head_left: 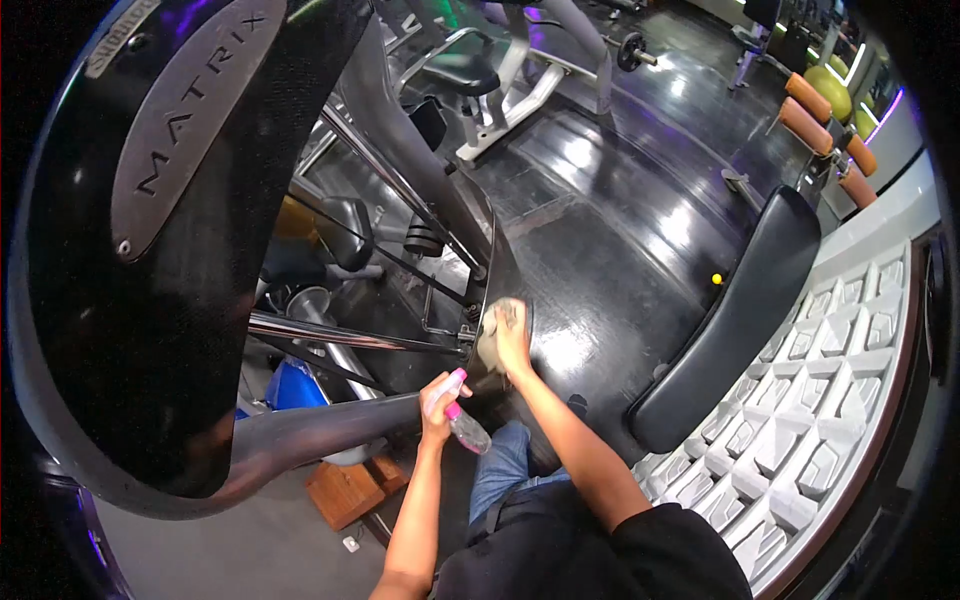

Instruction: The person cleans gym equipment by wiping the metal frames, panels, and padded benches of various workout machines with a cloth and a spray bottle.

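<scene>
In my left hand [436, 402] is a small clear spray bottle [468, 432] with a pink and white top, tilted with its base toward my legs. My right hand [512, 340] is closed on a pale cloth [490, 345], which lies against the dark edge of the gym machine's frame [492, 270]. The cloth is partly hidden by the fingers. Polished guide rods [350, 332] run from the machine's black cover [180, 330] toward my hands.
A black padded bench [725, 330] stands to the right, beside a white patterned wall panel [800, 430]. A wooden block [345, 492] sits on the floor at lower left. Farther back are other gym machines [540, 100], a barbell [632, 52] and orange pads [808, 125].
</scene>
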Motion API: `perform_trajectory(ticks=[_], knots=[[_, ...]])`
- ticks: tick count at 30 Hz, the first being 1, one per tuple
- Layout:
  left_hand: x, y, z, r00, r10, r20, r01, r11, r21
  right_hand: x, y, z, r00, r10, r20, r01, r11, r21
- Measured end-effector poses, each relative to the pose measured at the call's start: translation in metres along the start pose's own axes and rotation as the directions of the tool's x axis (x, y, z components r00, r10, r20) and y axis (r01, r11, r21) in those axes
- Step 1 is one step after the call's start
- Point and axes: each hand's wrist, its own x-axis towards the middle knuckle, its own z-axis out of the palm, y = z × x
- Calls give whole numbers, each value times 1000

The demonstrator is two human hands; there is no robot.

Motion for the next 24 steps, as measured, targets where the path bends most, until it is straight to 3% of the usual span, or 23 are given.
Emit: perform_trajectory(ticks=[2, 3, 4, 6, 8, 11, 14, 16, 18, 22, 24], knots=[[7, -5, -2, 993, -101, 60, 98, 994, 44, 5, -23, 0, 994, -107, 12, 107, 994, -28], [10, -10, 1, 998, -55, 37, 55, 998, 10, -2, -15, 1, 986, -162, 25, 162, 987, -5], [10, -13, 0, 997, -62, 43, 61, 998, 15, -15, -5, 5, 980, -194, -43, 189, 977, -100], [11, -15, 0, 997, -6, 73, 8, 1000, -25, -55, -21, -11, 969, -184, 165, 192, 981, -33], [10, -21, -5, 993, -69, 93, 68, 998, 16, -91, -9, -18, 966, -58, 252, 38, 996, 84], [12, -8, -2, 989, -34, 141, 31, 999, 24, -109, 49, -10, 963, 59, 264, -45, 997, -62], [11, -5, 4, 994, -38, 103, 32, 998, 60, -76, 76, 8, 947, 316, 55, -317, 949, 6], [12, 6, 5, 992, -78, 98, 67, 992, 108, -43, 71, 13, 940, 341, -25, -341, 940, 25], [11, 2, 3, 990, -49, 129, 32, 991, 129, -11, 69, 12, 997, 42, -66, -53, 985, -165], [12, 7, 3, 990, -7, 140, -19, 984, 179, -28, 22, -2, 993, 69, -93, -85, 980, -180], [13, 12, 5, 989, 23, 145, -53, 977, 208, -59, 18, -13, 993, -120, 0, 120, 987, -107]])
